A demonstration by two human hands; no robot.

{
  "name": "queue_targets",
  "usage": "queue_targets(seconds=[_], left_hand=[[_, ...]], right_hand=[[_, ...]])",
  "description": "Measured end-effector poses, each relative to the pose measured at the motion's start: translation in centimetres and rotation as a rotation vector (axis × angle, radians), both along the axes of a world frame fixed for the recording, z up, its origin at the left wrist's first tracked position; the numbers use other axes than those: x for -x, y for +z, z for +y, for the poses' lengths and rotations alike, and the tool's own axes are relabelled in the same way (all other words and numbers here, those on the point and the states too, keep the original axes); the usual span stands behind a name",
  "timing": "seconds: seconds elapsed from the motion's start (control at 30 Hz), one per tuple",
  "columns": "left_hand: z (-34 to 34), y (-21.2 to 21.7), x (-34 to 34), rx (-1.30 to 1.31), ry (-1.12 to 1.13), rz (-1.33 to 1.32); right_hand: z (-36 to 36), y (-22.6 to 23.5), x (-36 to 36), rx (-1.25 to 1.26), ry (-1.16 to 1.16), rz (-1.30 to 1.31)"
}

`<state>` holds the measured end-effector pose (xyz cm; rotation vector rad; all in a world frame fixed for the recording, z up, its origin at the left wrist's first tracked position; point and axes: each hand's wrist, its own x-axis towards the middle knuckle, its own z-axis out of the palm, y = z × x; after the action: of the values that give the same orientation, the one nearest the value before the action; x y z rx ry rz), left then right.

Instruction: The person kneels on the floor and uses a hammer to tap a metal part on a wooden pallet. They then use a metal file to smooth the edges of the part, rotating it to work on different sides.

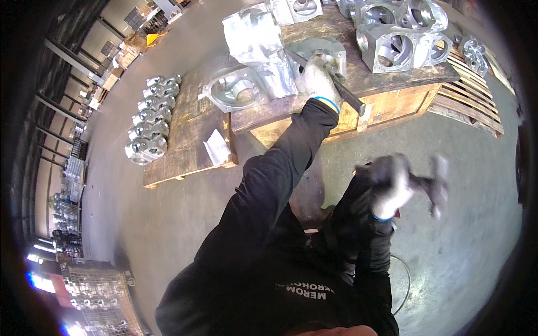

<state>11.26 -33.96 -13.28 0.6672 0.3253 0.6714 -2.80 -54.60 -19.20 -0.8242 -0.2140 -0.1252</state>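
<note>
My left hand, in a white glove with a blue cuff edge, is closed around a dark metal bar, perhaps a chisel. The bar slants over a silvery metal casting on the wooden bench. My right hand, gloved the same way, grips a hammer out to the right, away from the bench. Motion blurs the hammer and that hand. Left of my left hand stands another casting with a large round opening, and a bright block-shaped casting is behind it.
More castings crowd the bench's right end. Several smaller castings stand in rows on the left on a lower wooden platform, near a white sheet. A slatted pallet lies at right. A thin hose or cable curves across the floor.
</note>
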Motion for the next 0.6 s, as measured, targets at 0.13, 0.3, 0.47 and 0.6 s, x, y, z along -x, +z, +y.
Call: queue_targets(seconds=[0.13, 0.3, 0.47, 0.6], left_hand=[[0.1, -0.3, 0.1, -0.001, -0.024, -0.005], [0.4, -0.8, -0.7, -0.019, -0.079, -0.044], [0.3, -1.0, -0.9, -0.005, -0.066, 0.003], [0.4, -1.2, -0.4, -0.095, -0.054, -0.01]], right_hand=[[0.1, 3.6, 0.1, -0.415, -0.024, -0.45], [5.5, 1.1, -1.0, 0.596, 0.217, 0.347], [-1.5, 1.9, 0.2, -0.181, 0.006, -0.01], [-0.9, 2.2, 0.1, -0.474, -0.042, -0.42]])
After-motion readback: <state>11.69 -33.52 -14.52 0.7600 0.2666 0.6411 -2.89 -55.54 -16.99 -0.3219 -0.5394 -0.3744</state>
